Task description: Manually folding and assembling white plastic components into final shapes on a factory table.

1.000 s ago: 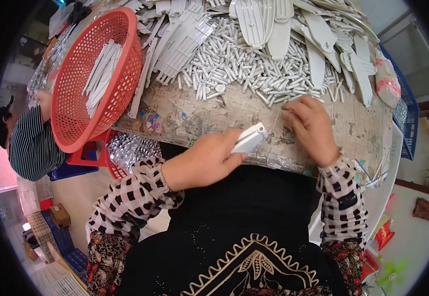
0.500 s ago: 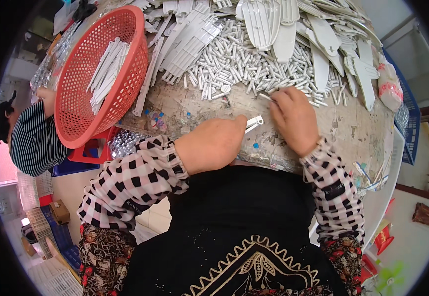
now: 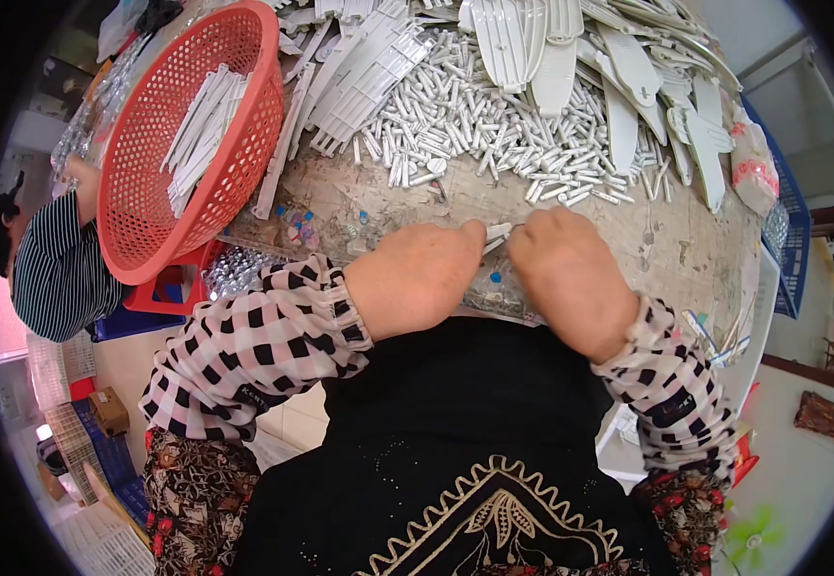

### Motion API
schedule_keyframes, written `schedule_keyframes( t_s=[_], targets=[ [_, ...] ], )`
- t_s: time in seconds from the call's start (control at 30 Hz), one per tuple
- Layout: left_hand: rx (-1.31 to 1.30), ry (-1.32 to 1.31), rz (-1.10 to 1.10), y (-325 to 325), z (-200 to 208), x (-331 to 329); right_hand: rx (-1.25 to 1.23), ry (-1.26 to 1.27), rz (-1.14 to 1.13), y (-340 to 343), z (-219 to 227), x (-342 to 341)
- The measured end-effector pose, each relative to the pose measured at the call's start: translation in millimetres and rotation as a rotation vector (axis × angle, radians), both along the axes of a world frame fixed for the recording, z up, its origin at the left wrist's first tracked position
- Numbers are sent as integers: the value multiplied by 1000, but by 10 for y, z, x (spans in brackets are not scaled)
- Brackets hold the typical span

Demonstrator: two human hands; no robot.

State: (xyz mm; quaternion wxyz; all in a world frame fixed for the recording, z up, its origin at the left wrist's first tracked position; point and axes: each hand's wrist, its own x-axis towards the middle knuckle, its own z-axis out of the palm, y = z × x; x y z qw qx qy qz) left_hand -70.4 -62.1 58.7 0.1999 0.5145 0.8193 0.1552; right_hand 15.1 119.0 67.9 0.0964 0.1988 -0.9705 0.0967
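Observation:
My left hand [image 3: 412,276] is closed round a pair of slim white plastic strips [image 3: 497,236], whose ends stick out past the thumb and forefinger. Facing it, my right hand [image 3: 571,276] is closed in a pinch right at those ends. A small white peg was at its fingertips half a second earlier; the fingers now mostly hide it. Beyond both hands lies a heap of small white pegs [image 3: 455,120] on the worn table [image 3: 628,240].
A red perforated basket [image 3: 271,86] with white strips stands tilted at the left. White slatted panels [image 3: 369,72] and rounded white plates [image 3: 619,125] are piled at the back. Another person in a striped top [image 3: 62,259] is at far left. A blue crate [image 3: 791,230] is at right.
My right hand has come back from the peg heap toward me and met the strip ends. My left hand has stayed nearly in place, still holding the strips.

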Motion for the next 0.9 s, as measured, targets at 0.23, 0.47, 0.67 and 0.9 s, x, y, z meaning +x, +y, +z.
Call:
schedule_keyframes(
  t_s=[0.23, 0.47, 0.67, 0.9],
  targets=[
    [-4, 47, 14, -25, -72, 35, 183, -229, 119, -141, 132, -310],
    [28, 66, 81, -35, -103, 94, -510, -243, -262, 15, 66, -607],
    [35, 67, 46, -4, -78, 89, -881, -326, -504, -178, -526, -687],
    [-105, -20, 170, 27, 8, 85, -1048, -177, -466, -132, -274, -493]
  ],
)
